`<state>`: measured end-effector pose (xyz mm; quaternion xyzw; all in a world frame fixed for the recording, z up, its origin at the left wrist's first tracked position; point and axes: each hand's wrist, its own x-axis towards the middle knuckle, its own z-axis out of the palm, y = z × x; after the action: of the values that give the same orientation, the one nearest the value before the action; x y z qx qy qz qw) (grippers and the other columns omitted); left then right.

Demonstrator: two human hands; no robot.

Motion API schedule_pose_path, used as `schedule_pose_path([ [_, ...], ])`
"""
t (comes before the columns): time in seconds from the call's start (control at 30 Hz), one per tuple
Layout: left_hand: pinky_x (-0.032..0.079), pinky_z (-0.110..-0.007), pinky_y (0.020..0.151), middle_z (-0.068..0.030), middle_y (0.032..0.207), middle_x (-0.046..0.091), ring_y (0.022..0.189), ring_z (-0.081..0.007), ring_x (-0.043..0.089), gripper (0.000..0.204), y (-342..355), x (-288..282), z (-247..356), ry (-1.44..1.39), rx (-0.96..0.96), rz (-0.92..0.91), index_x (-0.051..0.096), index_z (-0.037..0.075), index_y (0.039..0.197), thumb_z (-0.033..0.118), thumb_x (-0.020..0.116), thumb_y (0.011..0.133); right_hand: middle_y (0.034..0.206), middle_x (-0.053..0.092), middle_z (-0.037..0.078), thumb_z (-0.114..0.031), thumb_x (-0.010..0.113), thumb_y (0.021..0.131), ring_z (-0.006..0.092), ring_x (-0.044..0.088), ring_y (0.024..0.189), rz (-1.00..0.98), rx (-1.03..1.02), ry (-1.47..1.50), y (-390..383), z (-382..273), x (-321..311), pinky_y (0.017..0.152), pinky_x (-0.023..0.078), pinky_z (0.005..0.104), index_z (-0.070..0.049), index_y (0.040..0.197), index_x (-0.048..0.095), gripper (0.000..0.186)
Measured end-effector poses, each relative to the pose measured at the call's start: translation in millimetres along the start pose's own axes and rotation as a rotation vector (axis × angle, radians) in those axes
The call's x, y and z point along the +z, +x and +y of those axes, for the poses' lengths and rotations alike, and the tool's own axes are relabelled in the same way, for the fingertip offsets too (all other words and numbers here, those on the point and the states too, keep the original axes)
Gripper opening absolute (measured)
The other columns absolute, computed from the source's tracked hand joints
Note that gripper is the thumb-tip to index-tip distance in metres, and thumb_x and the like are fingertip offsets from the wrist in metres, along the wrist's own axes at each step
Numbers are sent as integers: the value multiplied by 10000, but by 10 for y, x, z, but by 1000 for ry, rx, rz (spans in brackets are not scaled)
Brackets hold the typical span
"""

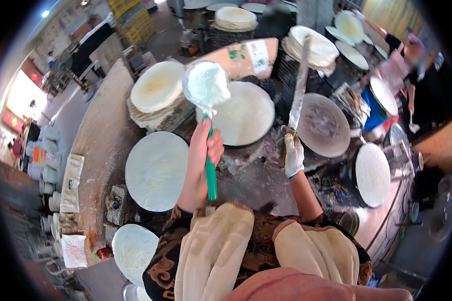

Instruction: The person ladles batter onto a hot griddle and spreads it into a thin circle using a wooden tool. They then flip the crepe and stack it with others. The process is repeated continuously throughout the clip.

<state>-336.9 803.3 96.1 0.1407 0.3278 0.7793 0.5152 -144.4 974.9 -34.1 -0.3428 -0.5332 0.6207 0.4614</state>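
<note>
My bare left hand (204,148) is wrapped round the green handle of a ladle (206,83). White batter coats and fills its bowl, held above the left edge of a round griddle (248,113) covered with a white layer. In a white glove, my right hand (294,154) grips the wooden handle of a long, flat metal spatula (300,83). Its blade points away from me, passing between that griddle and a bare-looking, greyish one (322,125) on the right. Left of my left forearm lies another white-covered griddle (156,170).
A stack of thin flatbreads (158,88) stands at the left, another stack (311,47) at the far right. More white-covered griddles lie at lower left (134,253) and right (372,174). A curved counter (98,160) runs along the left. Another person's hand (411,108) shows at right.
</note>
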Motion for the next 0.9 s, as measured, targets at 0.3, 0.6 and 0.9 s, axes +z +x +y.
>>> schedule_pose_path([
  [0.3,287,-196,354,55,579,370,433,-46,355,135,928,727,-2078,-168,-584,41,428,127,949,255,469,968,646,591,43,-453,462,927,105,484,464,-92,630,31,-770,181,-1741,432,394,252,-73,1029,621,425],
  [0.6,293,-169,338,49,560,366,398,-35,333,151,2075,1055,-3696,-267,-1154,-354,434,77,875,192,475,965,686,607,44,-479,432,941,90,498,464,130,564,247,-335,409,-3100,411,398,219,-65,1093,592,469],
  [0.9,316,-238,322,13,560,420,379,-83,398,144,3209,1401,-4863,532,-919,-480,434,129,948,254,506,932,677,577,45,-450,495,912,103,443,483,616,727,-40,13,643,-3301,424,374,271,-104,1038,611,387],
])
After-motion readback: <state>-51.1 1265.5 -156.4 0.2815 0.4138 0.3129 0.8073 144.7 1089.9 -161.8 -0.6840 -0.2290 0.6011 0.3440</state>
